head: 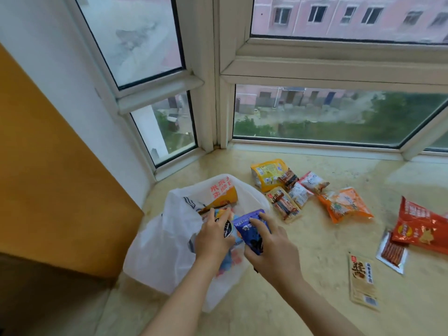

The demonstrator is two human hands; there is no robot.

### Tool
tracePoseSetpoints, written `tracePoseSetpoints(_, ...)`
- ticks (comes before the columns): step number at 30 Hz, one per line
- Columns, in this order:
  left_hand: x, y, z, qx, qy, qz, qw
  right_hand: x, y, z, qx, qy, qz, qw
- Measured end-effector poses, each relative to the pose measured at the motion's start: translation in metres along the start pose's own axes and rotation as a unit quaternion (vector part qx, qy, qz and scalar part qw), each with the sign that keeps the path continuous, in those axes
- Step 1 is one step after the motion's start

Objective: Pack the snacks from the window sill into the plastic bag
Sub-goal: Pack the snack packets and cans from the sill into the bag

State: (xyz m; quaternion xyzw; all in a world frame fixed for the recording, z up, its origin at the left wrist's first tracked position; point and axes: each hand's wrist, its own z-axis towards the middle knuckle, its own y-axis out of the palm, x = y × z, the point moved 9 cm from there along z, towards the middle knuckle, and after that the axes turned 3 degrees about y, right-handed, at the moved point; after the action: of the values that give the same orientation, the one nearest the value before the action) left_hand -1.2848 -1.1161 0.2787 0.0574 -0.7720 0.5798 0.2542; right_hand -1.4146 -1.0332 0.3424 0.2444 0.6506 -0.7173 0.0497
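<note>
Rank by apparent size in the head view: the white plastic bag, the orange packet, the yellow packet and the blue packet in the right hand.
1. white plastic bag, clearly largest.
2. orange packet and yellow packet: look alike, so unranked.
3. blue packet: looks smallest, though the right hand partly covers it.

I see a thin, translucent white plastic bag (155, 251), glossy foil-like snack packets (345, 204) and a polished, mottled stone-look window sill (303, 275).
</note>
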Motion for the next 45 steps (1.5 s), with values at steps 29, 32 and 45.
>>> tracePoseSetpoints(29,-0.09,0.113,0.07,0.027,0.038,0.086,0.995,0.028,0.194,0.089,-0.117,-0.049,-0.203,0.971)
tracePoseSetpoints(32,-0.075,0.097,0.063,0.043,0.022,0.055,0.997,0.026,0.175,0.074,-0.108,-0.079,-0.202,0.97)
tracePoseSetpoints(45,0.047,0.019,0.006,0.116,0.151,0.092,0.977,0.047,0.033,0.0,-0.07,-0.062,-0.179,0.979)
